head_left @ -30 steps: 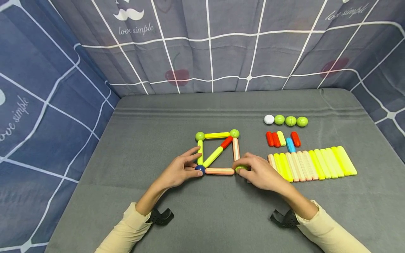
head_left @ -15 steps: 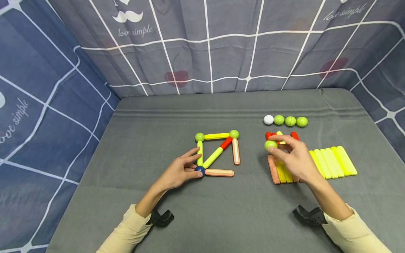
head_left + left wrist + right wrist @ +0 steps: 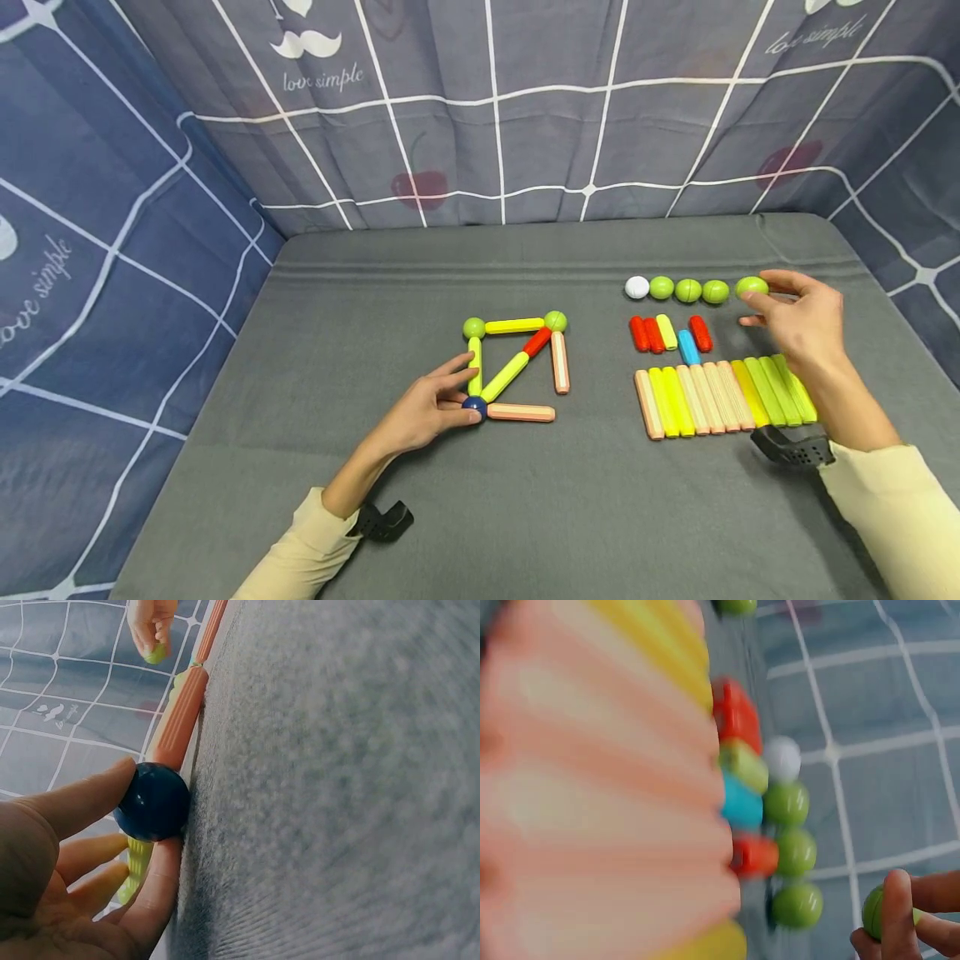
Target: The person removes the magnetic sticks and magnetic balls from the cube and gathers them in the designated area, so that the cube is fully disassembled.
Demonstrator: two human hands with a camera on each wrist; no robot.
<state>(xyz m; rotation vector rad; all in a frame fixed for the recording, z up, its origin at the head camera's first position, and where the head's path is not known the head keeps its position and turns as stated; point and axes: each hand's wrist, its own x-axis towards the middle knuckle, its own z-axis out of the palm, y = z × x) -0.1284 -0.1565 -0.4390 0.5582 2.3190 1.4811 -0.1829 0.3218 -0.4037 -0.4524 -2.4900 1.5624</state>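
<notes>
My left hand (image 3: 423, 407) pinches a dark blue ball (image 3: 474, 407) between thumb and finger, closer up in the left wrist view. Green-yellow rod (image 3: 475, 367), a yellow-and-red diagonal (image 3: 516, 365) and a pinkish rod (image 3: 521, 412) meet that ball. Green balls mark the top corners, joined by a yellow rod (image 3: 514, 326). From the top right ball a second pinkish rod (image 3: 560, 363) runs down to a free end, apart from the lower rod. At the back right, my right hand (image 3: 808, 321) pinches a green ball (image 3: 752, 288) at the right of the ball row.
A white ball (image 3: 637, 287) and 3 green balls (image 3: 688, 290) lie in a row. Short red, yellow-green and blue rods (image 3: 687, 347) sit in front of them. Nearer stands a row of long pinkish and yellow rods (image 3: 705, 400), partly under the right wrist. Patterned curtains (image 3: 457, 142) hang behind.
My right hand has lifted the green ball off the frame's bottom right corner and carried it right and back to the ball row. The left hand stays on the blue ball.
</notes>
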